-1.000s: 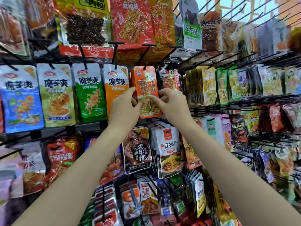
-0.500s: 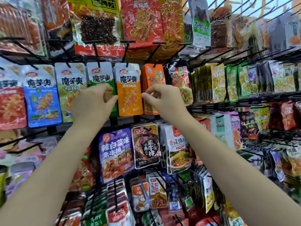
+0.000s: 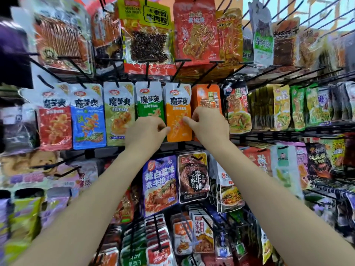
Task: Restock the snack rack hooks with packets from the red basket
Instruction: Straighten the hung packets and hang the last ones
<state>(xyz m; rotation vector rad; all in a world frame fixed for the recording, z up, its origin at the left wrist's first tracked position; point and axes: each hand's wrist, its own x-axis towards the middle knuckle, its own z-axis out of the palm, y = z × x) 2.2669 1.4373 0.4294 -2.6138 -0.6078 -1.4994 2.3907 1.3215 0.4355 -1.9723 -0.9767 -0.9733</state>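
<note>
Both hands, left and right, pinch the orange packet; tugging sideways could tear its hole off the hook.

Two bare forearms enter from the lower corners of the frame and narrow toward the middle, each ending in a bare hand: the left hand just left of centre, the right hand just right of it. No sleeve, cuff, glove, watch, ring or bracelet shows on either arm. Fingernails look short and unpainted, though the picture is soft there.
</note>
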